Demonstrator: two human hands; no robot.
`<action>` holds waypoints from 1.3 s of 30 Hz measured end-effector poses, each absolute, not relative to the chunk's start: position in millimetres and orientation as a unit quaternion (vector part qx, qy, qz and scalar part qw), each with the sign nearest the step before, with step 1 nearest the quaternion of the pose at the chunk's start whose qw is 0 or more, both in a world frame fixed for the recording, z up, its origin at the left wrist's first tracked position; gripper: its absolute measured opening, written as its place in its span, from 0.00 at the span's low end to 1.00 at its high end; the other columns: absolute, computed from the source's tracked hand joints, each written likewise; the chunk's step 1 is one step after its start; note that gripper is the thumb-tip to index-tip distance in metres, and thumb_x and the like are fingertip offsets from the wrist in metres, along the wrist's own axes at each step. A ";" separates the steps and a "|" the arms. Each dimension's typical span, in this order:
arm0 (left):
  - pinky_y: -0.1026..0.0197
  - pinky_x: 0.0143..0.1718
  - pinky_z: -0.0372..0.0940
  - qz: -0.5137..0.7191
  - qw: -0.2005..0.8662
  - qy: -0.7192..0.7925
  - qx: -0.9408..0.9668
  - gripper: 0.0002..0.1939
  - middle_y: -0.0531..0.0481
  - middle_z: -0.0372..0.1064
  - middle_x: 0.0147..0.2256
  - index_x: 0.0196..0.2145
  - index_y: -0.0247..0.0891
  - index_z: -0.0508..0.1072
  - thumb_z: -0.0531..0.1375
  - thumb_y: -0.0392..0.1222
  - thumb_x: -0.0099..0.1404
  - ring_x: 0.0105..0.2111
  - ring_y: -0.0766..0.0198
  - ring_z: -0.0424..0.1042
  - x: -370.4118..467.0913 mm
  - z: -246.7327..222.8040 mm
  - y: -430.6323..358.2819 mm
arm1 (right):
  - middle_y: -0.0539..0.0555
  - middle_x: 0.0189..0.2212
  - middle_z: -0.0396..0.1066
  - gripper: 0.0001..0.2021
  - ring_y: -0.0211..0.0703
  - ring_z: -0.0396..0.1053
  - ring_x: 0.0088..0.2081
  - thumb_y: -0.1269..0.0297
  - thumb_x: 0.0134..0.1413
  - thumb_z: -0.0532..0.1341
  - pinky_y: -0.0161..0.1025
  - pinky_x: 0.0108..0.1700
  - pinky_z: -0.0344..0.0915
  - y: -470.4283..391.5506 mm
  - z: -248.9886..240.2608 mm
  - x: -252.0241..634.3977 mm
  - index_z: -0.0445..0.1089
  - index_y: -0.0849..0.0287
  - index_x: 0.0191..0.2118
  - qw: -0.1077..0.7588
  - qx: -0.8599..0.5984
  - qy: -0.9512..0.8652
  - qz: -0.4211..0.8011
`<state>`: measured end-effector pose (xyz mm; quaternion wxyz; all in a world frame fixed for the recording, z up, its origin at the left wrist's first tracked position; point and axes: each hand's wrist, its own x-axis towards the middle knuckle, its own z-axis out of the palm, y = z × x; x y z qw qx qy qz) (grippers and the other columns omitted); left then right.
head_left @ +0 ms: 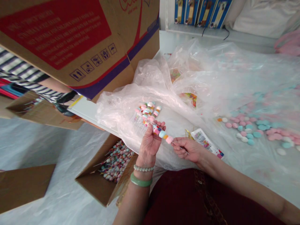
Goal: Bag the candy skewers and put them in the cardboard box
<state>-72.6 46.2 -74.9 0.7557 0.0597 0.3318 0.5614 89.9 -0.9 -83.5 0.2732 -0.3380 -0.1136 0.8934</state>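
A skewer of pastel candies (169,139) in pink, orange and blue spans the space between my two hands. My left hand (151,139) is closed around its upper-left part, with a small printed label near the fingers. My right hand (186,148) pinches the bare stick at the lower-right end. Just beyond my left hand, several candy skewers (148,109) lie bunched on the clear plastic sheet (122,100). Beside my right hand is a printed card packet (206,142) with gold ties at its edge.
Loose pink, blue and white candies (248,125) lie on the right. A large carton (117,28) stands at the upper left, near a person in a striped top. Below the table edge, an open box (93,184) holds many skewers. Blue binders (206,12) stand behind.
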 end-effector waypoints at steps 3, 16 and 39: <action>0.56 0.50 0.63 0.561 0.759 0.322 0.071 0.08 0.50 0.71 0.33 0.36 0.36 0.73 0.59 0.44 0.64 0.40 0.63 0.72 -68.6 -76.5 44.0 | 0.41 0.17 0.51 0.08 0.26 0.39 0.15 0.71 0.49 0.59 0.26 0.16 0.34 0.3 -88.7 93.1 0.57 0.60 0.27 0.233 -0.277 -0.054 0.930; 0.57 0.46 0.66 0.557 0.739 0.378 0.038 0.06 0.47 0.74 0.34 0.32 0.34 0.72 0.59 0.40 0.64 0.40 0.59 0.74 -59.9 -75.1 40.7 | 0.41 0.17 0.46 0.11 0.25 0.38 0.15 0.70 0.57 0.57 0.23 0.15 0.36 0.9 -88.1 97.6 0.55 0.60 0.26 0.296 -0.225 0.049 0.927; 0.52 0.46 0.68 0.544 0.713 0.403 0.183 0.10 0.46 0.74 0.30 0.31 0.32 0.75 0.65 0.43 0.57 0.33 0.59 0.75 -69.4 -78.2 42.3 | 0.42 0.15 0.56 0.07 0.27 0.45 0.16 0.64 0.44 0.63 0.30 0.18 0.38 -3.1 -86.2 95.1 0.65 0.61 0.26 0.353 -0.463 -0.248 0.774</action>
